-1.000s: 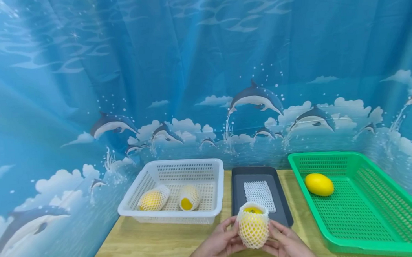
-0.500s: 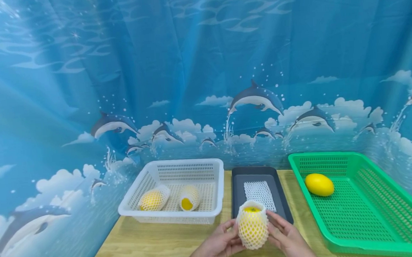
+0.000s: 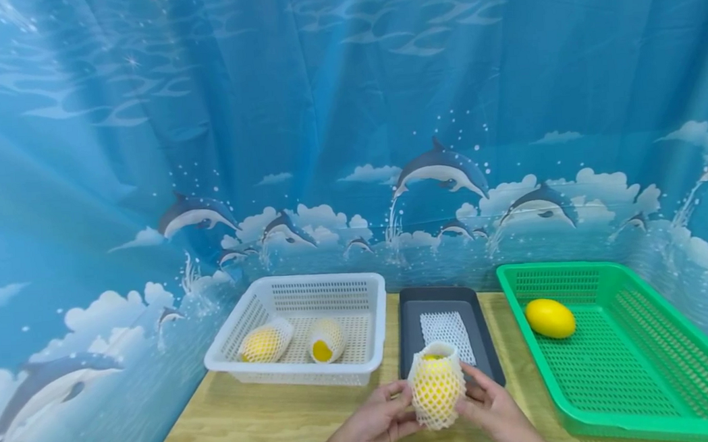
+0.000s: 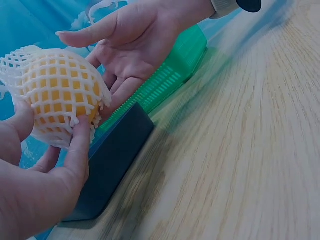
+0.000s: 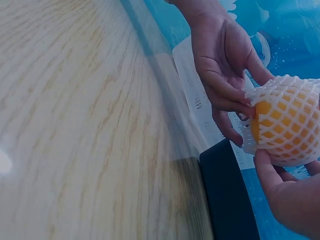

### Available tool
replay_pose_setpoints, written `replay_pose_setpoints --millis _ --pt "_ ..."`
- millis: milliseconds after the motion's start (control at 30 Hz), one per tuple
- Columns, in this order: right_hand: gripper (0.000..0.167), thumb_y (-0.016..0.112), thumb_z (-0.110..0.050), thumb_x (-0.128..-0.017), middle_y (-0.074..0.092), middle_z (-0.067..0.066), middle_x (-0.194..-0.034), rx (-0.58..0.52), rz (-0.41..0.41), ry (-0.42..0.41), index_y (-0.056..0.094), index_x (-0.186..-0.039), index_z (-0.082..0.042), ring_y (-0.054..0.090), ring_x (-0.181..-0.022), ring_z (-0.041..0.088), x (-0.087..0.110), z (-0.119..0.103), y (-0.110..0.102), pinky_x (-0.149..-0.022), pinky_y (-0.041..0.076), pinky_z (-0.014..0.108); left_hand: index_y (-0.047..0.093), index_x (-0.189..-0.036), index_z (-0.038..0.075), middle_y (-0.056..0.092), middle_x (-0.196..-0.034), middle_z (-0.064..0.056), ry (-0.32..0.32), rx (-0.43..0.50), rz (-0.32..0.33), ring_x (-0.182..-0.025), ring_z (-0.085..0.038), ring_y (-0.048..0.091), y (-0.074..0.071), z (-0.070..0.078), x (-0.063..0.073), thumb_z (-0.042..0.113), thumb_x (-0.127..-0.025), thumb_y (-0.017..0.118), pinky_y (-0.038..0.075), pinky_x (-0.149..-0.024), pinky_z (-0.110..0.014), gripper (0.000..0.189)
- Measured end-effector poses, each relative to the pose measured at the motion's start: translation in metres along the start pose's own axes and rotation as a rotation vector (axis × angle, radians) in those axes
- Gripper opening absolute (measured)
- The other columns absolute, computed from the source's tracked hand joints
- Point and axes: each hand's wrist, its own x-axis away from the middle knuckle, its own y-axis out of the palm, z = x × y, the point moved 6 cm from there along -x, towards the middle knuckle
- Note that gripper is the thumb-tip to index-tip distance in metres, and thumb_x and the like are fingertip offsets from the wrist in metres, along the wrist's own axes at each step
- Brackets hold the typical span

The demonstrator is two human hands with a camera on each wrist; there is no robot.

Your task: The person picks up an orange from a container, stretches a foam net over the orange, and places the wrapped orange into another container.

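Left hand [image 3: 371, 421] partly closed, my fingers and thumb gripping the left side of a netted yellow fruit [image 3: 437, 390]; right hand [image 3: 498, 407] likewise curved, holding its right side. I have the fruit upright between both, at the near end of the dark tray [image 3: 411, 332], where a flat white net [image 3: 444, 330] lies.

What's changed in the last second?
Right hand shifted up along the netted fruit; the net's rim sits slightly higher, with less yellow showing inside. No new grip or release. Essentially unchanged: left hand, white basket, green basket, dark tray and what they hold.
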Motion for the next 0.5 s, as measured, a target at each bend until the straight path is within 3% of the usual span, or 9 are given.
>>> replay_pose_setpoints --millis 167,333,500 --pt "0.082 0.064 -0.021 -0.094 0.045 0.040 -0.132 0.054 0.009 0.009 0.011 -0.148 0.014 0.057 -0.116 0.036 -0.0007 0.0008 -0.0002 -0.091 0.054 0.038 0.050 -0.120 0.003 0.066 -0.108 -0.012 -0.032 -0.026 -0.023 -0.100 -0.030 0.067 0.0018 -0.0019 0.0018 0.030 -0.099 0.054 0.055 -0.088 -0.041 0.034" --pt "0.084 0.063 -0.021 -0.095 0.049 0.039 -0.129 0.016 -0.035 0.007 0.008 -0.147 0.016 0.062 -0.107 0.026 -0.0016 0.0025 0.0009 -0.088 0.055 0.036 0.047 -0.122 0.005 0.066 -0.111 -0.015 -0.060 -0.142 -0.012 -0.102 -0.037 0.065 0.0023 -0.0026 0.0051 0.036 -0.099 0.054 0.056 -0.085 -0.047 0.039" --pt "0.083 0.062 -0.019 -0.096 0.051 0.038 -0.127 -0.034 -0.056 0.002 0.006 -0.146 0.017 0.064 -0.102 0.015 -0.0024 0.0022 0.0018 -0.087 0.055 0.036 0.049 -0.126 0.005 0.067 -0.104 -0.010 -0.068 -0.211 0.048 -0.095 -0.026 0.066 0.0003 -0.0033 0.0055 0.040 -0.096 0.057 0.055 -0.087 -0.046 0.047"
